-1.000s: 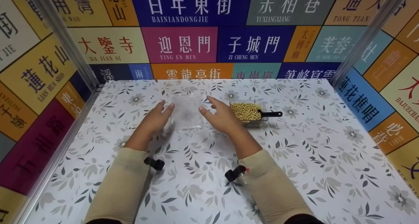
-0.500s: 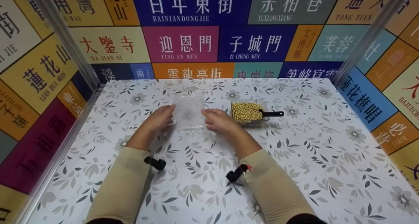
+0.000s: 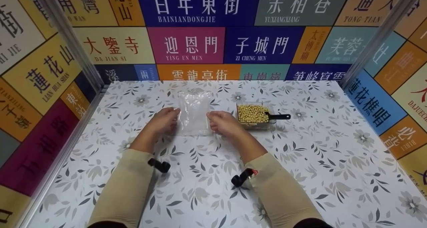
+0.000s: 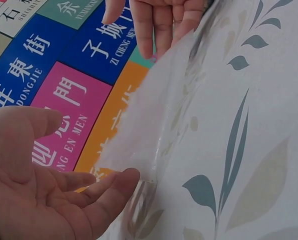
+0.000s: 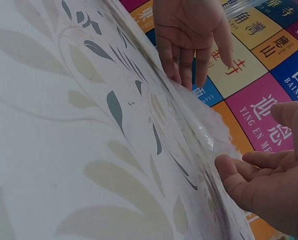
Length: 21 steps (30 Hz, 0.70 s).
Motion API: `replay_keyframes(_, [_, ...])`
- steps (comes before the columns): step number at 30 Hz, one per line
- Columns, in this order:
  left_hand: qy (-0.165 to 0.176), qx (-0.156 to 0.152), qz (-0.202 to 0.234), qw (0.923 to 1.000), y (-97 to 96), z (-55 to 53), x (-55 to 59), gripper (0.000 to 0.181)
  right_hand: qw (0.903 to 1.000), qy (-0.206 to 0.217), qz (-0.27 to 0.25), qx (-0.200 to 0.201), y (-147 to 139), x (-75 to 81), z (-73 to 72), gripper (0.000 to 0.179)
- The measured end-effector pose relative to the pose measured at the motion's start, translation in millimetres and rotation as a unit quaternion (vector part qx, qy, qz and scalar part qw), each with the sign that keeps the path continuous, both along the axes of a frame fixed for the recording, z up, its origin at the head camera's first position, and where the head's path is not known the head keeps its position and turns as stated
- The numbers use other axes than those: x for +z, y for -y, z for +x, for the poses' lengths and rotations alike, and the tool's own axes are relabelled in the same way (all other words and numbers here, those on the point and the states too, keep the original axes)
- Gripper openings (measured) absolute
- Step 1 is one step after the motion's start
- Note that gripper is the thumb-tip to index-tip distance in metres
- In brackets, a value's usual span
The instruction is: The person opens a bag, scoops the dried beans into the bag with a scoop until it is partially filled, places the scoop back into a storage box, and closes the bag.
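A clear plastic bag (image 3: 194, 113) lies flat between my two hands, creased and shiny in the head view. My left hand (image 3: 164, 119) is at its left edge. In the left wrist view, the left fingertips (image 4: 126, 179) meet the bag (image 4: 146, 117) while the thumb stands apart from them. Opposite, my right hand (image 3: 223, 121) is at the right edge. The right wrist view shows its fingers (image 5: 228, 167) at the film of the bag (image 5: 211, 132), the thumb likewise held away. The fingers are loosely bent.
Right of the right hand stands a clear container (image 3: 255, 125) of yellow beans (image 3: 252, 113). A black scoop handle (image 3: 280, 116) sticks out over its right side. Printed panels (image 3: 186, 44) wall the back and sides of the flower-patterned table (image 3: 300, 161).
Both hands have come down to the bag's side edges, their fingers drawing in from a wider spread. The bag now shows fresh creases and highlights. The bean container stays put.
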<state>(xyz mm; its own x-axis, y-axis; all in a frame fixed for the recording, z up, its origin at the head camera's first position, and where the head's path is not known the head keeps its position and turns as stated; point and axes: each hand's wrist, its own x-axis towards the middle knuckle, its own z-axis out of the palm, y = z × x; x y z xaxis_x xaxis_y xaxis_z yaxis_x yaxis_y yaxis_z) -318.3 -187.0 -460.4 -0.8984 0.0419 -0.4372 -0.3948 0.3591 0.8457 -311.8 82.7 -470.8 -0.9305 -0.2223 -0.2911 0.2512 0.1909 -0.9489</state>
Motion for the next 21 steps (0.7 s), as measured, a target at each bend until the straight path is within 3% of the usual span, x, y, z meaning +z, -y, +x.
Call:
replay_keyframes(5, [-0.019,0.008,0.023,0.9995,-2.0,0.7,-0.4,0.083,0.9998,-0.013,0.001,-0.014,0.0,1.5,-0.5,0.06])
replay_keyframes(12, [-0.01,0.025,0.038,0.9989,-6.3,1.4,2.5,0.076,0.9992,-0.035,0.01,-0.013,0.2,4.2,-1.0,0.064])
replay_keyframes(21, [-0.029,0.036,0.047,0.9978,-6.7,3.4,4.7,0.06,0.9975,-0.065,0.022,-0.016,-0.6,4.2,-1.4,0.054])
